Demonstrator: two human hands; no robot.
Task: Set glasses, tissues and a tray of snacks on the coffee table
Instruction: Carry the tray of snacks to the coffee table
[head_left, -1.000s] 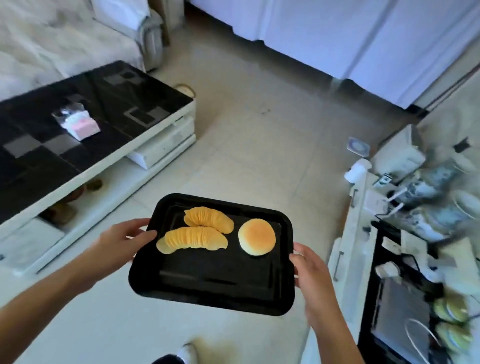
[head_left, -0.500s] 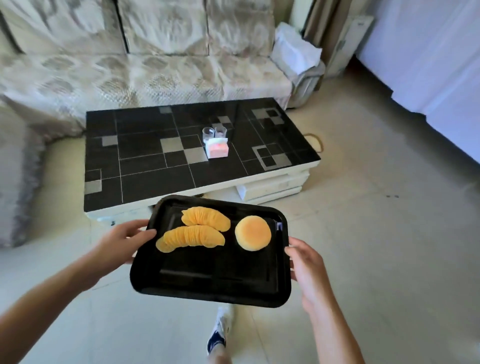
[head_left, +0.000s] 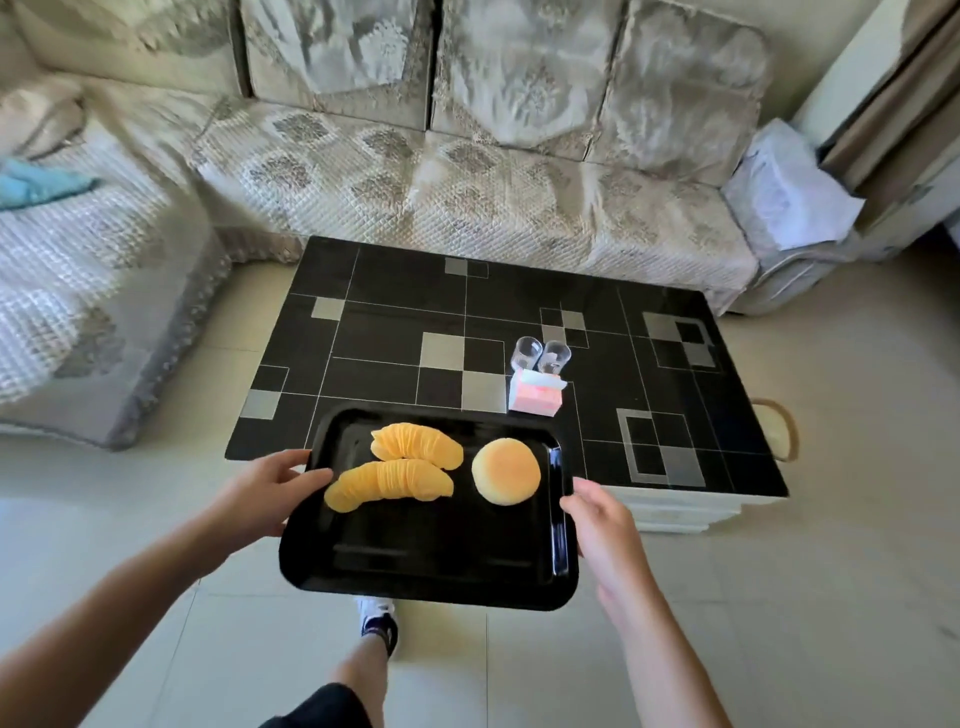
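Carrying the tray (head_left: 431, 566) looks like the easy part here, it's a stiff black thing with a raised rim, probably not heavy at all, so a hold on each short side is the sensible spot and that's exactly where it's being held. The slick bottom is what I'd worry about: the two fans of sliced chips (head_left: 395, 470) and the round bun (head_left: 505, 470) are just sitting loose up at the far end, nothing stopping them from sliding if it tips. Chips are brittle too, so keep it level and set it down flat, no dropping the last bit.

Grip-wise: the left hand (head_left: 262, 491) is clamped on the left rim, thumb lying over the top edge next to the chips, fingers presumably underneath. The right hand (head_left: 602, 519) is wrapped round the right rim from the outside. So the tray sits squarely between both hands, held up in the air, its far edge just overlapping the near edge of the coffee table (head_left: 363, 332) from this angle. Can't really tell how high above it.

The two glasses (head_left: 540, 356) and the pink tissue pack (head_left: 537, 397) are already on the table, touching each other, just beyond the tray's far right corner. Loads of bare tabletop to the left of them, which I'd guess is the landing spot. Sofa (head_left: 467, 176) behind.
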